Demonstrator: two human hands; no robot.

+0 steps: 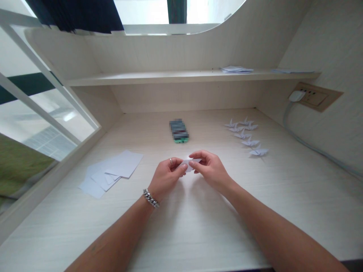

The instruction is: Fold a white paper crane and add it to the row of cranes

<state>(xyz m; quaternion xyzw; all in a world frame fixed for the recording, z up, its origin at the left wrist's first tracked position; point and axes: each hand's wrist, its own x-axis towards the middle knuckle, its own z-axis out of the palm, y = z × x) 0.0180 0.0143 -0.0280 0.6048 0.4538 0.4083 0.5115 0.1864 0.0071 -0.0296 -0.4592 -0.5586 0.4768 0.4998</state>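
Between my two hands is a small piece of folded white paper (187, 165), held just above the desk. My left hand (167, 174), with a ring and a chain bracelet, pinches its left side between thumb and fingers. Its right side is pinched by my right hand (211, 169). Fingers cover much of the paper, so its full shape is hidden. Off to the left lie several loose sheets of white paper (124, 164), overlapping. Several folded white paper cranes (250, 142) stand in a group at the back right.
A pixelated dark and green object (179, 131) lies beyond my hands. Papers (236, 69) rest on the shelf (159, 79) above the desk (198, 234). On the right wall, a white plug (297, 96) sits in a socket, its grey cable (307, 145) running down the desk's right side.
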